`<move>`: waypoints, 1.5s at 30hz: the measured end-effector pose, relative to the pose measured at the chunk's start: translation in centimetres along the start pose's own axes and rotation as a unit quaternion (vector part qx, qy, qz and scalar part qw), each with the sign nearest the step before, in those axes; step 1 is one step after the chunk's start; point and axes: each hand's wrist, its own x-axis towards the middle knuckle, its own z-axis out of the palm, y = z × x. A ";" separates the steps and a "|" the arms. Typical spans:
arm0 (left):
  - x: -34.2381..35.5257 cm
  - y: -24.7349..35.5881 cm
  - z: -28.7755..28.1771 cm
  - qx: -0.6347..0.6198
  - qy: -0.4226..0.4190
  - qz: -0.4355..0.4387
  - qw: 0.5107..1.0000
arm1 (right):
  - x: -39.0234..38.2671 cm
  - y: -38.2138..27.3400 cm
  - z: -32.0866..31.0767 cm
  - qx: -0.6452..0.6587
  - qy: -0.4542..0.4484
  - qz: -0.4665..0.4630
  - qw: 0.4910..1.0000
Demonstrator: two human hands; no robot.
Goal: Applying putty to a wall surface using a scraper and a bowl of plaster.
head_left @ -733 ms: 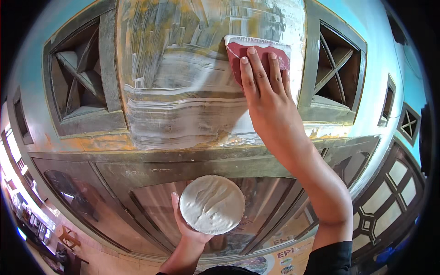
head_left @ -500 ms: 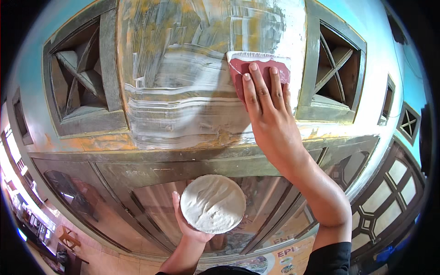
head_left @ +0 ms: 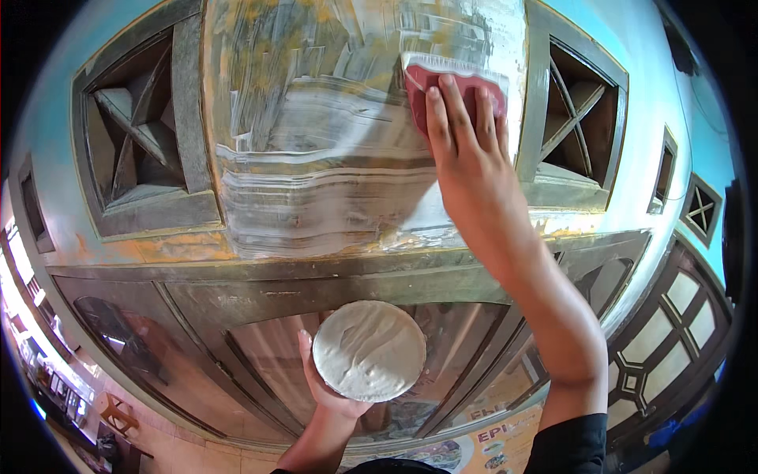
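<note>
My right hand (head_left: 476, 150) grips a dark red flat scraper (head_left: 421, 107) and presses it against the wall panel (head_left: 316, 170) near its upper right. A line of white paste runs along the scraper's upper edge. White and grey putty streaks cover the panel, with yellowish patches showing between them. Lower down, my left hand (head_left: 335, 395) holds a round container of off-white putty (head_left: 369, 351) from its left side and underneath. The putty's surface is ridged and faces me.
Wooden vent frames with crossed slats flank the panel, one on the left (head_left: 197, 118) and one on the right (head_left: 538, 103). Beneath runs a wooden beam (head_left: 316, 280) above glazed panes. A wooden stool (head_left: 117, 411) stands on the floor at lower left; a patterned door (head_left: 659, 340) is at right.
My right hand has slid the scraper upward and slightly right over the panel. My left hand and the putty container have stayed almost in place.
</note>
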 end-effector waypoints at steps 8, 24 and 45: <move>-0.2 0.2 0.8 -0.037 0.044 0.019 0.998 | -2.5 -0.7 -2.1 0.100 -0.019 0.027 0.994; -0.2 0.2 0.5 0.026 0.012 0.025 0.999 | -3.2 -2.2 -0.2 0.007 -0.059 0.023 0.998; -0.7 0.7 0.6 0.259 -0.044 0.106 0.959 | 1.8 1.0 0.6 0.031 0.035 0.001 0.999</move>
